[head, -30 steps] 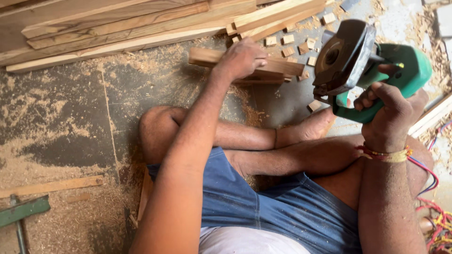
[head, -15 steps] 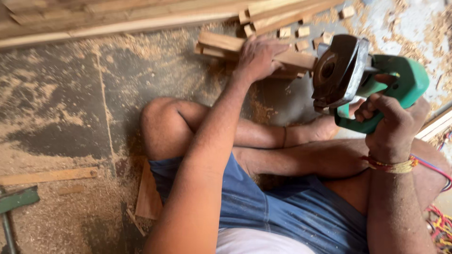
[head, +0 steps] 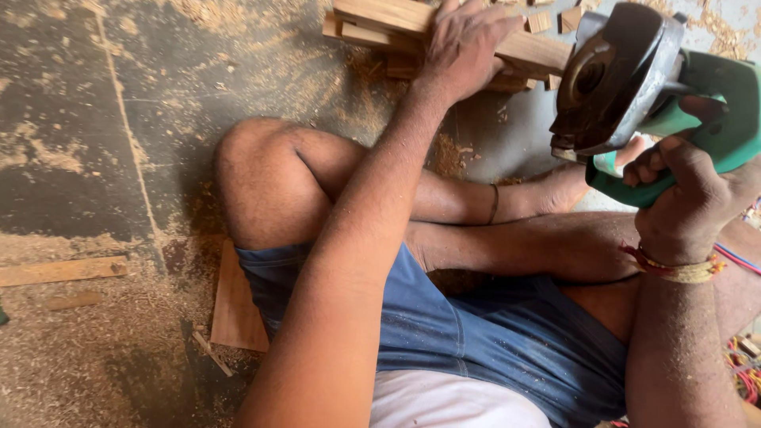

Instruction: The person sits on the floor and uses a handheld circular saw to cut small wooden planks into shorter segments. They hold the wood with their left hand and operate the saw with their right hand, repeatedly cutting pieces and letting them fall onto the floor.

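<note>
I sit cross-legged on a dusty floor. My left hand (head: 464,43) reaches forward and presses down on a small stack of wooden strips (head: 380,20) at the top of the view. My right hand (head: 686,194) grips the handle of a green hand-held circular saw (head: 634,87), held up off the floor to the right of the strips, its dark blade guard facing me. The saw is clear of the wood.
Sawdust covers the floor (head: 95,158). A flat wooden offcut (head: 234,305) lies under my left thigh, and a thin slat (head: 59,271) lies at the far left. Small wood blocks (head: 547,20) are scattered behind the strips. Coloured cables (head: 745,372) sit at bottom right.
The view has dropped and closed in, so the long planks at the back have left the frame. My left hand stays on the strips and the saw stays raised in my right hand.
</note>
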